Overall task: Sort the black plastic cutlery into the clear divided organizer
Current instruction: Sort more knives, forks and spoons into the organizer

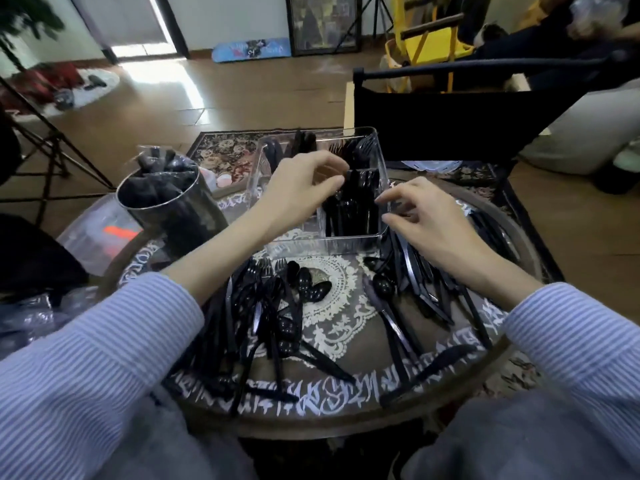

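Wooden floor surrounds a round patterned counter (346, 407). At left I note loose black forks (256, 271) and spoons (304, 282). My left hand (298, 192) hangs over the clear organizer (263, 157), fingers curled; whether its grip holds anything I cannot tell. My right hand (426, 220) touches the organizer's rim, grip loosely curled. Knives (422, 289) lie right. I judge them light, slick, springy; take hold mid-handle.

Both arms wear long sleeves of light blue cloth with fine white pinstripes, the left sleeve (97, 348) and right sleeve (575, 344) ending in plain cuffs. The left hand (298, 192) and right hand (426, 220) are bare. Grey trousers (519, 438) cover the lap.
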